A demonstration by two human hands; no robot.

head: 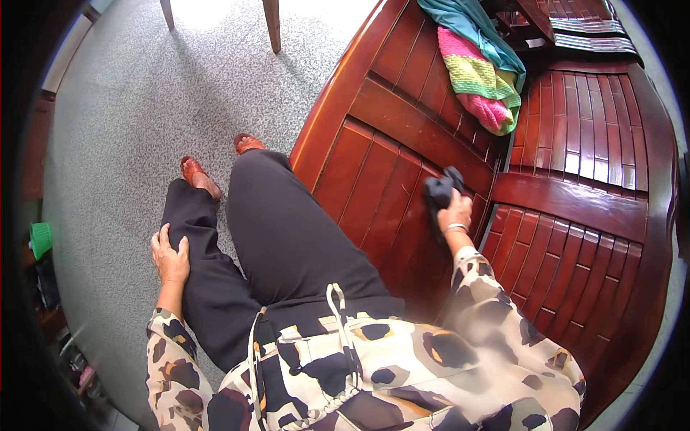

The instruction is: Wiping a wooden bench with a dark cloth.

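Note:
A bunched dark cloth [443, 189] is gripped in my right hand [457, 211], which is over the seat of a reddish-brown wooden bench [372, 178]. The cloth looks slightly blurred, and I cannot tell how firmly it presses on the slats. A light bracelet circles my right wrist. My left hand [171, 259] rests on the left leg of my dark trousers [207, 269], fingers somewhat apart, holding nothing. My right thigh lies along the front of the bench.
Farther along the seat lie a teal cloth [477, 37] and a pink, yellow and green textured cloth [480, 81]. The slatted backrest [577, 215] rises at the right. Wooden furniture legs [272, 27] stand on the speckled floor [118, 134]. A green plastic container [40, 240] is at far left.

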